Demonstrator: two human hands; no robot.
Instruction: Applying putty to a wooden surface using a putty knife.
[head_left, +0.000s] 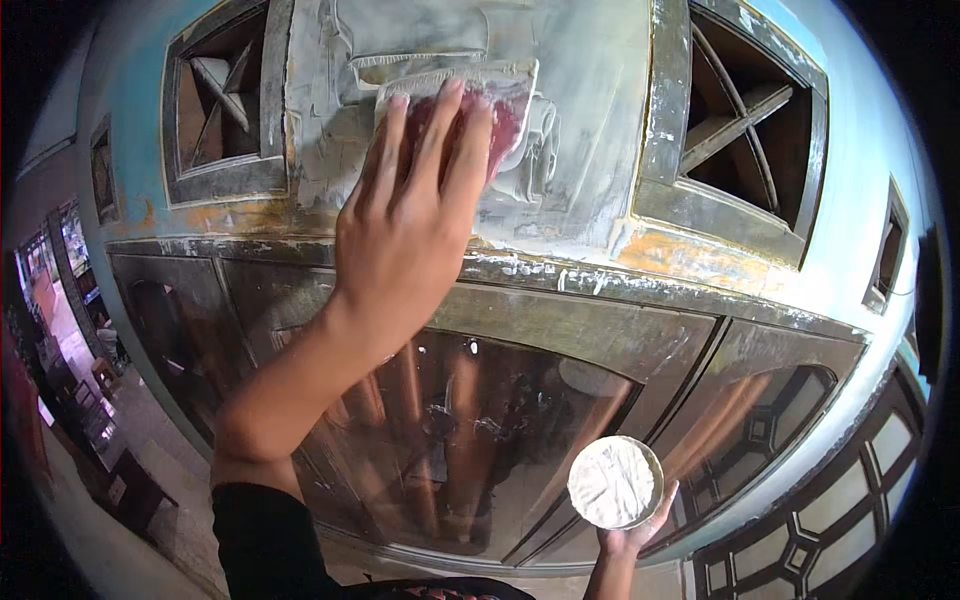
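My left hand (405, 187) is raised against the wall, fingers spread over a flat dark-red putty spreader (510, 127). Pale putty coats the spreader's upper edge, which lies close to the wall. Around it, wet grey-white putty (540, 150) sits in ridges and smears on the wall panel (585, 90) between two vent openings. My thumb is hidden behind the hand. Lower right, my right hand (637, 532) supports a round tub (616, 482) from below and the side. White putty with a streaked surface fills the tub.
Wooden vent frames with crossed bars stand left (225, 105) and right (742, 127). Below runs a paint-spotted wooden ledge (540, 271) above dark glazed panels (480, 420) with curtains behind them. Furniture (139, 487) stands on the floor at far left; a window grille (802, 555) is at lower right.
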